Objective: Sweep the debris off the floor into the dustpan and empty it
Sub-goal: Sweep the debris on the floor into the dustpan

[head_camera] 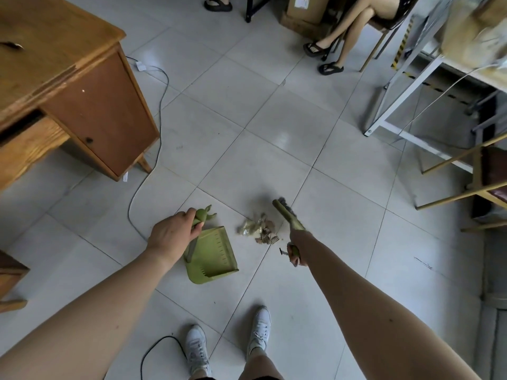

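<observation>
A green dustpan point(212, 255) rests on the white tiled floor in front of my feet, its open edge facing right. My left hand point(172, 234) grips its upright green handle at the top. A small pile of debris point(259, 230), crumpled wrappers and brown scraps, lies just right of the pan. My right hand point(296, 256) is mostly hidden behind my forearm and holds a green hand brush point(288, 216), whose dark bristles touch the floor beyond the pile.
A wooden desk point(90, 111) stands at the left, with a grey cable point(142, 187) trailing beside it. A white metal table frame point(397, 105) and wooden chair legs point(452, 198) fill the right. A seated person's legs point(348, 37) and cardboard boxes point(304, 12) are at the back. A black cable point(159, 349) lies near my shoes.
</observation>
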{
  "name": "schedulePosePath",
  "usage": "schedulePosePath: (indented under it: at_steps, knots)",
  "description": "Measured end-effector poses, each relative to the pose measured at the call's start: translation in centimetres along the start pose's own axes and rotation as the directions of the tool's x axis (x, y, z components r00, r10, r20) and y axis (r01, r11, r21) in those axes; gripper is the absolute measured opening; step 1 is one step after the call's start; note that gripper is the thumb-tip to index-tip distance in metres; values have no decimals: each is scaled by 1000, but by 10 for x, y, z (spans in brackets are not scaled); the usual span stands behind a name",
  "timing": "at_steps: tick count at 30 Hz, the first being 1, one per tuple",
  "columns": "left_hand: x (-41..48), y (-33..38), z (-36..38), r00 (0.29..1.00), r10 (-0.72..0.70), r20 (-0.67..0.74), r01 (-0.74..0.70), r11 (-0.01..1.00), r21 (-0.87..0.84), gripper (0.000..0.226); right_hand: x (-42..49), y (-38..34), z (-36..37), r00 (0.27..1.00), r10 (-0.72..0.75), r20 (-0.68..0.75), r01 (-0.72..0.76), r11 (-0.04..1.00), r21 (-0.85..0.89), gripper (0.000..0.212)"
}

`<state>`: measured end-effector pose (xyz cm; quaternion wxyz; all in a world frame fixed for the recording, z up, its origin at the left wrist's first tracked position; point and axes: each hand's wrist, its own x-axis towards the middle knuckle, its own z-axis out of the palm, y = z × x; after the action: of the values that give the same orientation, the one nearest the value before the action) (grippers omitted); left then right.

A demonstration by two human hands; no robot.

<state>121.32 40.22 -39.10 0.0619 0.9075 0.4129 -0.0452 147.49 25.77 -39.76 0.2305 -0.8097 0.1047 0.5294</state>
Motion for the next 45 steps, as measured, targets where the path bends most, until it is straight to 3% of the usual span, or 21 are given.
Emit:
schedulePosePath:
  at_steps: [4, 8, 13, 18, 25, 33, 36, 38, 41, 45]
  knots:
    - [-7, -12, 1, 1000, 29, 1, -29, 999, 14, 33, -8, 0, 20, 994, -102, -26, 89, 944, -318, 25]
    - [-16, -23, 3, 999, 42, 22, -41, 999, -31, 34, -10, -6, 34, 994, -111, -17, 100, 944, -313, 24]
    - [-24, -24, 10, 999, 15, 31, -14, 999, -29, 36, 11, 0, 37, 971, -238, 13, 215, 852, -477, 32]
    - [-27, -20, 16, 995, -81, 56, 83, 995, -48, 35, 33, -10, 26, 898, -436, 62, 310, 526, -792, 28]
    - [-35, 14, 11, 967, -252, 34, 254, 966, -47, 34, 53, -32, -43, 878, -448, 167, 251, 134, -959, 10]
    - [-36, 94, 21, 984, -180, -16, 180, 980, 81, 35, 73, -43, -125, 870, -453, 194, 207, -22, -978, 21]
    - [-40, 118, 20, 983, -181, -28, 183, 978, 97, 35, 75, -40, -139, 858, -461, 227, 258, 3, -966, 20]
    - [-44, 129, 19, 980, -195, -43, 198, 977, 83, 34, 74, -40, -149, 856, -461, 234, 302, 78, -950, 27]
    - [-48, 138, 17, 977, -203, -57, 208, 974, 86, 32, 76, -45, -159, 882, -420, 215, 367, 324, -872, 36]
    - [-46, 152, 14, 970, -228, -85, 235, 968, 84, 33, 72, -49, -166, 929, -318, 191, 348, 572, -743, 39]
